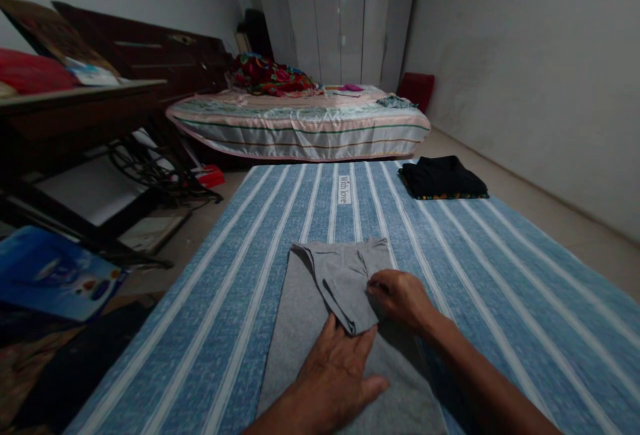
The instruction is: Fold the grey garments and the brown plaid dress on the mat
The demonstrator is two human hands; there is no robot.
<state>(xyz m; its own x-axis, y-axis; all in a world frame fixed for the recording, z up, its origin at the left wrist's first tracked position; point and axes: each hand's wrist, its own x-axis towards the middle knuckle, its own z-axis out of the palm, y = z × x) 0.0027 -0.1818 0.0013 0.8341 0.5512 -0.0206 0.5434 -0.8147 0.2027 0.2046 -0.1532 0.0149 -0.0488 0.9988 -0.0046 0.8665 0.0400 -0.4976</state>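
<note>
A grey garment (295, 315), partly folded, lies on the blue and white striped surface right in front of me. One section, perhaps a sleeve, is turned over its upper part and ends in a narrow edge. My left hand (335, 368) rests flat on the cloth with fingers spread, the fingertips at the lower edge of that turned section. Fingers curled, my right hand (397, 295) pinches the cloth at the right side of the fold. The garment's lower left part is covered by my left hand and forearm.
Folded black clothing (443, 177) lies at the striped surface's far right corner. Beyond stands a bed (310, 131) with a red flowered blanket (270, 75). A treadle table (80, 105) is on the left, with a blue box (55, 275) below it. A wall runs along the right.
</note>
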